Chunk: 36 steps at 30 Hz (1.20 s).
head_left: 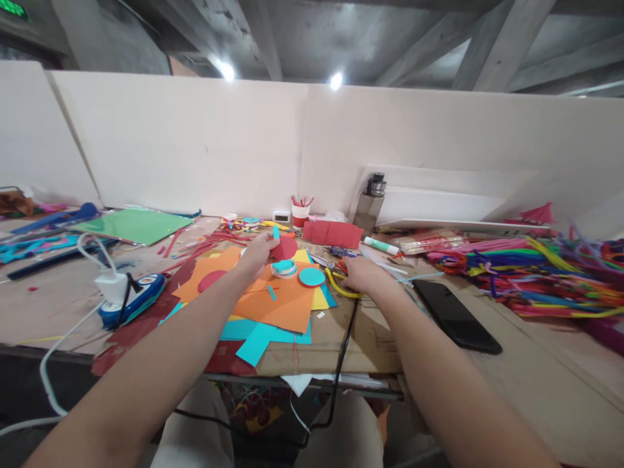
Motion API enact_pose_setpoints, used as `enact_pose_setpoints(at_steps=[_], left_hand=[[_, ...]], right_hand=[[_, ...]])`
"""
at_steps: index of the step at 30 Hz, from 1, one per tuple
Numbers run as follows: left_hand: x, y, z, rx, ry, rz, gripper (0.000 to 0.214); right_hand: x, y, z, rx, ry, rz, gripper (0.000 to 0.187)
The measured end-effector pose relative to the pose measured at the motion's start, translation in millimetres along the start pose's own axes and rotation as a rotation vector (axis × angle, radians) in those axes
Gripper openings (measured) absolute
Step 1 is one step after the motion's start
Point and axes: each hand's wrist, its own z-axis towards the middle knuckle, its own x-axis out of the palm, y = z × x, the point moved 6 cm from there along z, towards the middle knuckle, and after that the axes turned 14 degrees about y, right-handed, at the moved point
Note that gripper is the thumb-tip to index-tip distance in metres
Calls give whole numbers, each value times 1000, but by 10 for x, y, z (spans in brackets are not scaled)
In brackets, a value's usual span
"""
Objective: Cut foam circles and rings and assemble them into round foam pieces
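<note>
My left hand (258,255) pinches a red paper circle (284,248) with a small blue paper strip (275,232) standing at its edge, above the orange paper sheets. My right hand (361,275) has its fingers curled down over a yellow tool (337,286) with a black cord (345,344), which looks like a hot glue gun; the fingers hide part of it. Between the hands lie a white-and-blue paper ring (283,268) and a blue disc with a white rim (312,277). Scissors (322,260) lie just beyond the yellow tool.
A black phone (457,316) lies right of my right forearm. Pipe cleaners (531,273) are heaped at far right. A bottle (369,207), a glue stick (381,245) and a pencil cup (301,212) stand or lie behind. A power strip (131,302) with cables sits left.
</note>
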Motion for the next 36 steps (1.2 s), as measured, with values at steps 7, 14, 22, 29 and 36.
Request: enact_pose_setpoints(at_steps=[7, 14, 22, 29, 36], left_hand=[[2, 26, 15, -11, -5, 25, 13], [15, 57, 30, -5, 22, -9, 13], [269, 4, -77, 31, 242, -45, 20], [292, 31, -64, 43, 291, 11, 22], [63, 24, -21, -23, 108, -9, 15]], right_hand=[[-25, 117, -54, 10, -20, -4, 43], [-25, 241, -127, -40, -7, 57, 39], [-169, 357, -97, -288, -226, 670, 28], [48, 554, 70, -429, -205, 1299, 14], [57, 478, 71, -359, -251, 1519, 10]])
